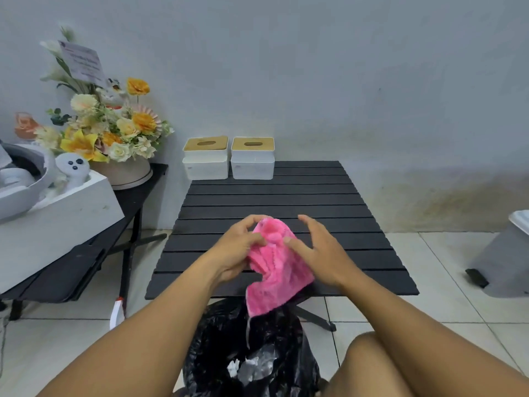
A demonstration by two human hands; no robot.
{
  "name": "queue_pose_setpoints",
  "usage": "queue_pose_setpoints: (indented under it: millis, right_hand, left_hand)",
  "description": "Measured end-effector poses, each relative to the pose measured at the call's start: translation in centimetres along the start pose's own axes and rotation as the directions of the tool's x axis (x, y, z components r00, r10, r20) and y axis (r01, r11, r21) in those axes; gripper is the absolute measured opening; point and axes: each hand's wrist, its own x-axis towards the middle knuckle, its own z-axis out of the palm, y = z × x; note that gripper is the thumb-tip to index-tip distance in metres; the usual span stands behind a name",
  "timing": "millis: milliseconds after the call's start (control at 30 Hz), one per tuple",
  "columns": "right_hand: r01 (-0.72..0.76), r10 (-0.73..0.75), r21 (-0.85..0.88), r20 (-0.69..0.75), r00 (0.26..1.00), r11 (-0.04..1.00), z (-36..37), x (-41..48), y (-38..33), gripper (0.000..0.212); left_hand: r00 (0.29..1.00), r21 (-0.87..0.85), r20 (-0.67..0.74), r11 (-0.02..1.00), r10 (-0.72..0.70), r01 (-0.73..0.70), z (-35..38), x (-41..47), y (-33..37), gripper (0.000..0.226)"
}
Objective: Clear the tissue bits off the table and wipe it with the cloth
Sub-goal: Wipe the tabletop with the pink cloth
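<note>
Evidently the slatted black surface [272, 196] carries no tissue bits that I can see. White scraps [252, 365] lie in the black bag [217, 339] on the floor at 6 o'clock, just under the near edge. So the step in hand looks to be readying the pink cloth [274, 270] for wiping.

It hangs bunched above the surface's 6 o'clock edge, with its lower corner dangling over the bag. The left hand [237, 247] pinches the upper folds with curled fingers. The right hand [317, 253] is wide, fingers spread, thumb pressed on the cloth.

To wipe well, I would first fold it into a flat pad so a broad face meets the slats. Then start at 12 o'clock beside the two white boxes [229, 159] and work slat by slat toward 6 o'clock, so any crumbs drop into the bag instead of lodging in the gaps.
</note>
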Motion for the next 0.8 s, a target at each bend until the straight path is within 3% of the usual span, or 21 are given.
queue_pose_setpoints:
  millis: [67,133,267,400,500,600,700,800]
  right_hand:
    - [-0.059,0.053,0.041,0.126,0.991,0.997,0.1,1.0,0.6,0.052]
    - [-0.084,0.081,0.023,0.121,0.989,0.996,0.7,1.9,1.3,0.026]
    - [-0.168,0.164,-0.031,-0.096,0.982,0.985,-0.1,3.0,2.7,0.024]
    - [-0.363,0.339,-0.045,-0.261,0.904,0.931,-2.6,3.3,6.6,0.024]
    - [-0.495,0.427,-0.133,-0.348,0.835,0.859,-4.0,2.3,9.3,0.035]
    - [-0.506,0.39,-0.393,-0.34,0.856,0.768,-3.8,1.5,10.1,0.05]
    - [-0.397,0.36,-0.576,-0.184,0.915,0.714,-2.6,1.7,9.4,0.069]
    - [-0.356,0.452,-0.619,-0.002,0.892,0.7,-1.6,1.8,10.1,0.099]
  left_hand:
    - [1.0,-0.014,0.023,1.0,-0.009,0.009,0.1,0.5,0.0,0.046]
    - [1.0,-0.006,-0.008,1.0,-0.01,0.01,0.0,1.0,-0.3,0.044]
    - [0.99,0.066,-0.139,0.998,0.004,0.005,-1.1,1.5,-1.2,0.046]
    - [0.967,0.343,-0.25,0.938,0.045,0.045,-2.9,1.5,-2.3,0.041]
    - [0.969,0.563,-0.225,0.825,0.097,0.048,-4.2,1.6,-3.3,0.034]
    - [0.968,0.735,-0.222,0.673,0.12,0.085,-5.0,1.8,-4.2,0.034]
    - [0.971,0.802,-0.193,0.592,0.138,0.075,-5.1,2.0,-4.6,0.037]
    - [0.977,0.84,-0.153,0.54,0.152,0.047,-5.0,2.3,-4.8,0.04]
